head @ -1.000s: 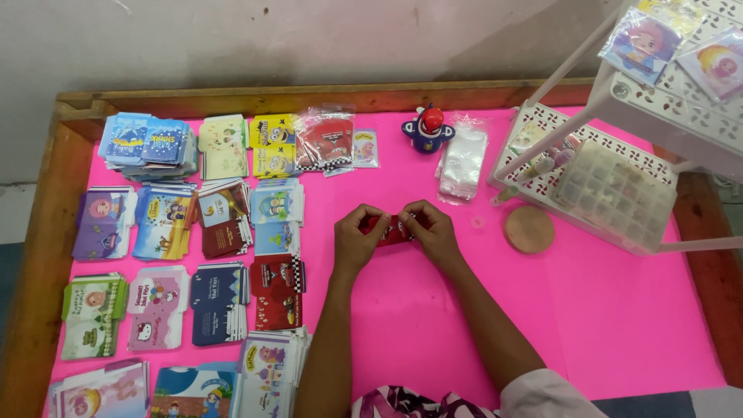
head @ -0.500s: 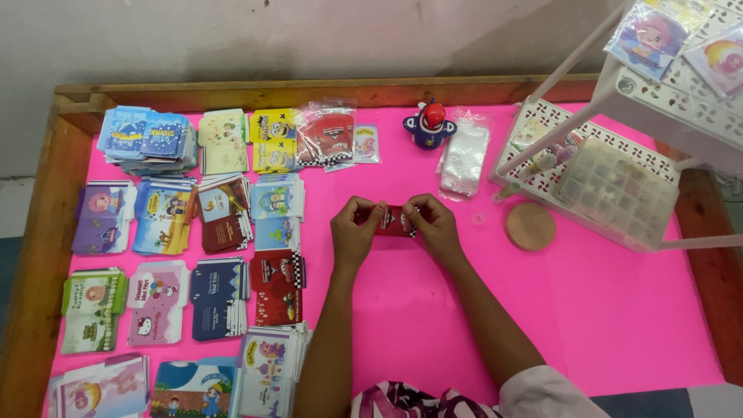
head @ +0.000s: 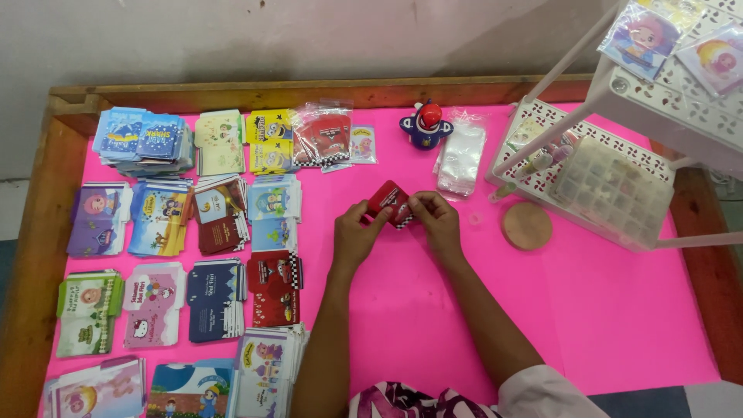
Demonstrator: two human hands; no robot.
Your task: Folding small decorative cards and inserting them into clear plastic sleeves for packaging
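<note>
At frame centre, the left hand [head: 354, 234] and right hand [head: 435, 220] pinch a small red card packet [head: 390, 201], seemingly folding it. Slack fingers could drop it onto the pink table [head: 619, 310].

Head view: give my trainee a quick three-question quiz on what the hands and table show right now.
1. True or false: both the left hand and the right hand grip the red envelope.
2. Which lies nearest the right hand: A) round wooden disc, B) toy figure, C) white rack?
3. What colour is the table cover?

Key: 1 true. 2 A. 3 pink.
</note>
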